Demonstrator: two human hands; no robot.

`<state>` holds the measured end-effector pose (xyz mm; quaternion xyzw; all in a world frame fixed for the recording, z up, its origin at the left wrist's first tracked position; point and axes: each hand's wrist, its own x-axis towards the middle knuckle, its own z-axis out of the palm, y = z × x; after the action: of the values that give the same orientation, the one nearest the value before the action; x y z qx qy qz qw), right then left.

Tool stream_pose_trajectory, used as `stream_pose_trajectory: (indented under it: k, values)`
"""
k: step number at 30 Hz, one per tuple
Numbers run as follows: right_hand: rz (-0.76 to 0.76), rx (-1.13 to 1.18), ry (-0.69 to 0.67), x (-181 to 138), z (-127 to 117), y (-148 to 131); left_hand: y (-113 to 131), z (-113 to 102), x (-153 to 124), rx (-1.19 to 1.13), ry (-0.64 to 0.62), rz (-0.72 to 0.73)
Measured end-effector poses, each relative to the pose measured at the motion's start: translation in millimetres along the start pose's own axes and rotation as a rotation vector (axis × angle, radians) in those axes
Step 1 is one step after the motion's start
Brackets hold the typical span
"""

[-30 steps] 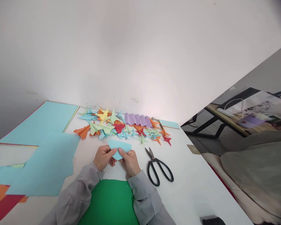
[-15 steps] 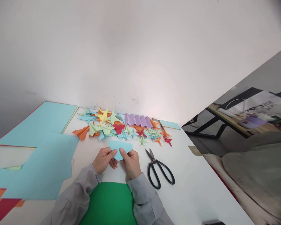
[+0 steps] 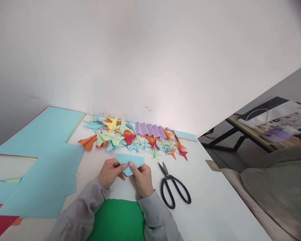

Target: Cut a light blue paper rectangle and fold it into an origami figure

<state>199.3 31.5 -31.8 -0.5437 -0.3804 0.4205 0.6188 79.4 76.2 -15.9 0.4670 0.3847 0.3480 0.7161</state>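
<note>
A small piece of light blue folded paper (image 3: 130, 159) is held between both hands above the white table. My left hand (image 3: 111, 172) pinches its left side, thumb on top and fingers curled beneath. On the right side, my right hand (image 3: 141, 177) grips it the same way, the two thumbs close together near the middle. The lower part of the paper narrows toward a point; its underside is hidden by my fingers. Black-handled scissors (image 3: 168, 177) lie with blades slightly apart to the right of my right hand.
Behind my hands, a colourful pile of folded paper shapes (image 3: 115, 138) and a pleated purple paper (image 3: 150, 130) lie along the wall. Light blue sheets (image 3: 45, 180) cover the table's left side. A green surface (image 3: 116, 221) shows between my forearms. Grey fabric (image 3: 278, 180) lies beyond the right table edge.
My view has shifted slightly, so the table things appear a little displaced. Both hands still hold the blue paper, and the thumbs have come slightly closer together.
</note>
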Motion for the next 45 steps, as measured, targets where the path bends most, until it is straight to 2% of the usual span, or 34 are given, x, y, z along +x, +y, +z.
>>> stream_pose_trajectory:
  k: [5, 11, 15, 21, 24, 31, 36, 45]
  values:
    - [-0.006, -0.064, -0.095, -1.3, -2.4, -0.2, 2.5, -0.4, -1.4, -0.008, -0.013, -0.046]
    - [-0.053, -0.013, -0.142, -2.9, -0.6, -0.1, 2.2, -4.0, -0.3, -0.005, -0.052, -0.062]
    - [-0.055, -0.057, -0.084, -4.5, -0.1, 0.0, 0.9, -4.4, 0.2, -0.049, -0.024, -0.058]
    - [-0.024, 0.039, -0.041, -2.2, -2.1, 1.1, 2.0, -4.1, -0.8, -0.047, 0.01, -0.044]
    - [-0.007, 0.017, -0.038, -1.3, -1.6, 2.7, 0.5, -4.8, 0.8, -0.036, 0.007, -0.017]
    - [0.033, -0.04, 0.082, -1.5, 2.4, 5.5, -2.0, -2.2, 1.8, -0.057, 0.011, -0.012]
    - [0.001, -0.061, 0.115, -1.0, 2.0, 6.8, -0.6, -1.0, 0.9, 0.011, 0.031, 0.021]
    - [0.065, 0.008, 0.093, -2.5, 5.8, 3.1, -1.7, 1.4, 2.1, 0.072, 0.068, 0.047]
